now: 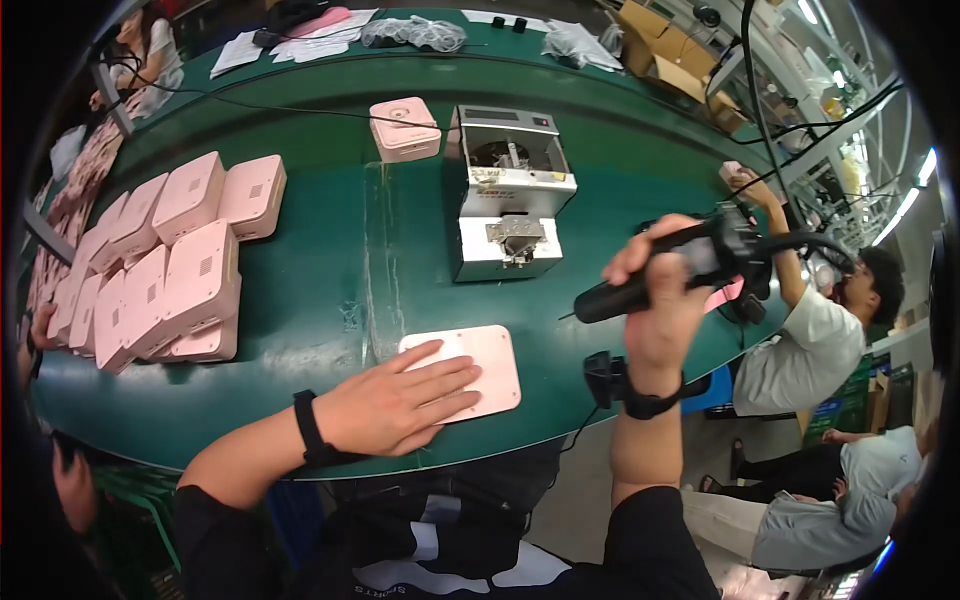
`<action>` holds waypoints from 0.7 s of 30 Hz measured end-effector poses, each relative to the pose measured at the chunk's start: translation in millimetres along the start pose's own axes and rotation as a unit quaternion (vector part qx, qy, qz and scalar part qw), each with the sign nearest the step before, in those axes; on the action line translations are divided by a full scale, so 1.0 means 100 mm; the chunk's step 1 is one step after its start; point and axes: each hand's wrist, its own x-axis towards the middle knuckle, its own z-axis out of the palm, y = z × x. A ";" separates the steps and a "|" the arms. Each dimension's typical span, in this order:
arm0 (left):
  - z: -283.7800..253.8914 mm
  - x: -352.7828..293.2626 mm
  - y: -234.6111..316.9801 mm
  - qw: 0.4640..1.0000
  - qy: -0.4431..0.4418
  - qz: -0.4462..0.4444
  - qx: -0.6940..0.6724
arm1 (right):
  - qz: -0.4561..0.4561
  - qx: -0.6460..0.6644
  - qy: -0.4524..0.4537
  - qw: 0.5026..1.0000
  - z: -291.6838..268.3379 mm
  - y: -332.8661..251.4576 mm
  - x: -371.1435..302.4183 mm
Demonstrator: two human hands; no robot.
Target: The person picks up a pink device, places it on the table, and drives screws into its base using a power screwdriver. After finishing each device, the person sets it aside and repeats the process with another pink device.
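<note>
A flat pink plastic housing (499, 362) with rounded corners and small holes near its corners lies near the table's front edge. My left hand (400, 403) rests on it, fingers stretched out flat over its surface. Raised to the right of the housing, my right hand (660, 310) is closed around a black electric screwdriver (610, 298). Its thin bit points left, apart from the housing. A dark cable runs off the tool's far end to the right. Beyond the housing stands a silver screw feeder (515, 192) with an open top section.
Several pink housings (200, 275) are piled on the left of the green table (310, 290). Another pink unit (405, 130) sits left of the feeder. Papers and plastic bags (413, 34) lie on the far ledge. A co-worker (805, 340) sits at the right; black cables hang there.
</note>
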 end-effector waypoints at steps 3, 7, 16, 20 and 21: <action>0.08 0.21 -0.13 0.997 0.002 0.077 -0.028 | 0.051 -0.121 -0.025 0.991 0.01 0.20 -0.07; 0.12 0.22 -0.21 0.990 0.119 -0.063 -0.031 | 0.015 0.073 0.034 0.997 0.26 -0.02 0.10; 0.27 0.10 -0.37 0.949 0.136 -0.138 -0.250 | 0.042 -0.001 0.020 0.999 0.73 0.00 0.63; 0.29 0.07 -0.46 0.942 0.172 -0.151 -0.246 | 0.068 -0.024 -0.018 0.997 0.65 -0.03 0.50; 0.27 0.07 -0.47 0.943 0.174 -0.148 -0.241 | 0.058 -0.003 -0.017 0.998 0.61 -0.07 0.45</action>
